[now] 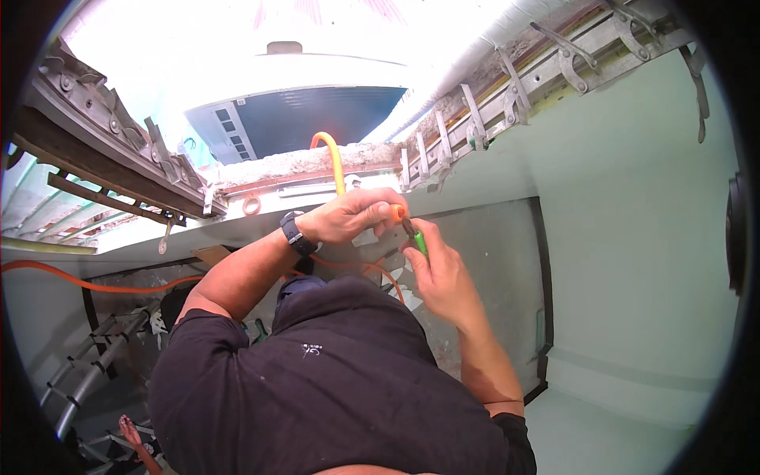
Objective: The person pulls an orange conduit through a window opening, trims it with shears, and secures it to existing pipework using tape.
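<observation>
An orange corrugated-looking conduit or hose point(339, 166) arches over the window ledge and comes down to my left hand point(354, 215). That hand is closed around it, and a short orange end point(397, 212) pokes out by the fingertips. A dark watch point(297, 233) is on the left wrist. My right hand point(443, 273) grips green-handled pliers point(419, 241), whose dark metal head meets the orange end. My fingers hide part of the tool and most of the conduit between the hands.
Louvre window frames with metal clips point(475, 119) flank the bright opening. A tape roll point(251, 205) sits on the ledge point(309, 188). More orange conduit point(95, 285) crosses the left wall. A ladder point(91, 368) and another person's hand point(129, 430) are at lower left.
</observation>
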The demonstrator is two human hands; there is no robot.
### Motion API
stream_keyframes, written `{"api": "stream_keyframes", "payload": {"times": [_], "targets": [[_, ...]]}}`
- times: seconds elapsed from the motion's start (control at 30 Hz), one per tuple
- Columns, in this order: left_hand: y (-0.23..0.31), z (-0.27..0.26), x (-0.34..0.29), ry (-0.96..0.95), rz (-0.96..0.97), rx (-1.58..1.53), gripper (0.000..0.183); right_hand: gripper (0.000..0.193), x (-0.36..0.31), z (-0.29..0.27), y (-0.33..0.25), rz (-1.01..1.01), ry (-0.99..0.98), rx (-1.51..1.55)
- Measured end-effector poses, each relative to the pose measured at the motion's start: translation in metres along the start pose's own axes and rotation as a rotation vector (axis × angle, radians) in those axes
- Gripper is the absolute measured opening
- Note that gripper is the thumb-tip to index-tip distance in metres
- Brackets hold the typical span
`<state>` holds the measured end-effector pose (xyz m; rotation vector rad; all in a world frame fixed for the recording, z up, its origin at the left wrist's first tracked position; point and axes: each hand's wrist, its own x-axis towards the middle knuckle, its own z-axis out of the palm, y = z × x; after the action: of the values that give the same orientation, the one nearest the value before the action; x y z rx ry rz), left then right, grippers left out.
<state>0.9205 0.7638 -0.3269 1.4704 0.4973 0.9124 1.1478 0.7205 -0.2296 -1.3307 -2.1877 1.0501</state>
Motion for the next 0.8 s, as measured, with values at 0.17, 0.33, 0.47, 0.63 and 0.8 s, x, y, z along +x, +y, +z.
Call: {"api": "stream_keyframes", "payload": {"times": [0.17,0.33,0.47,0.63,0.8], "targets": [[-0.005,0.003,0.004,0.028,0.044,-0.044,0.039,0.036,-0.004,0.001,0.006,0.001,0.005,-0.011],[0.005,0.006,0.004,0.009,0.011,0.012,0.041,0.038,-0.002,0.005,0.001,0.037,0.002,0.001],[0.002,0.004,0.005,0.031,0.121,0.099,0.044,0.038,-0.004,0.009,0.005,0.018,0.031,0.019],[0.014,-0.005,-0.001,0.072,0.197,0.239,0.049,0.039,-0.009,0.015,0.002,-0.117,0.170,0.028],[0.020,-0.007,-0.017,0.162,0.188,0.326,0.052,0.046,-0.002,0.021,0.019,-0.096,0.217,0.081]]}}
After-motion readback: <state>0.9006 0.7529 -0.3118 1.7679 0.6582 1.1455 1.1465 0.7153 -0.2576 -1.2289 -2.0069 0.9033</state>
